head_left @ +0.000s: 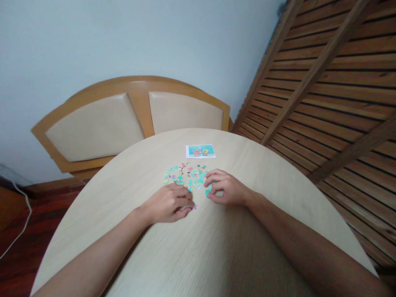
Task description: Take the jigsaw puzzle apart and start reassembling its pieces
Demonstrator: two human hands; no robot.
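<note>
Several small, mostly teal jigsaw pieces [185, 175] lie scattered near the middle of a round pale wooden table [198, 247]. My left hand [168, 203] rests on the table just below the pile, fingers curled and pinching a small pink-edged piece [192, 207]. To its right, my right hand [225, 188] has its fingers closed on a teal piece [208, 190] at the pile's right edge. Beyond the pile lies a small reference picture card [200, 151] with a teal cartoon image.
A wooden headboard with two beige padded panels [130, 119] leans against the pale blue wall behind the table. Slatted wooden bed frames [334, 82] lean at the right. Dark red floor and a grey cable [21, 222] show at the left.
</note>
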